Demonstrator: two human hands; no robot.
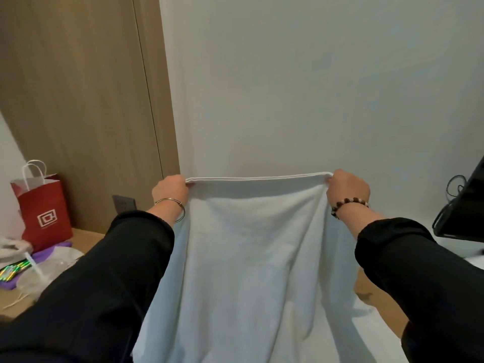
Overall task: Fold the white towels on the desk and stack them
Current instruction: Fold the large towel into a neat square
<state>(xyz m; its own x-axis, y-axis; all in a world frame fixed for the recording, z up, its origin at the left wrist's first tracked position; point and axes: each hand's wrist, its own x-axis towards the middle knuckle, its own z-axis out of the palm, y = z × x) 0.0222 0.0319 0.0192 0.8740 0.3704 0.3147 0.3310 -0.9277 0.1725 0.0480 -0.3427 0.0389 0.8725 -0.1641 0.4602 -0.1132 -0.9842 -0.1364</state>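
White towel (251,244) is up in the air over the counter (86,238), hanging flat. Left hand (170,191) and right hand (347,188) each take a top corner, fingers (183,183) pinching the hem. Probably squaring the edge so the first fold lines up.

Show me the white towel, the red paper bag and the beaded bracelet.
white towel (251,244), head view, middle of the hanging cloth.
red paper bag (44,203), head view, front face above the logo.
beaded bracelet (351,200), head view, beads across the wrist.
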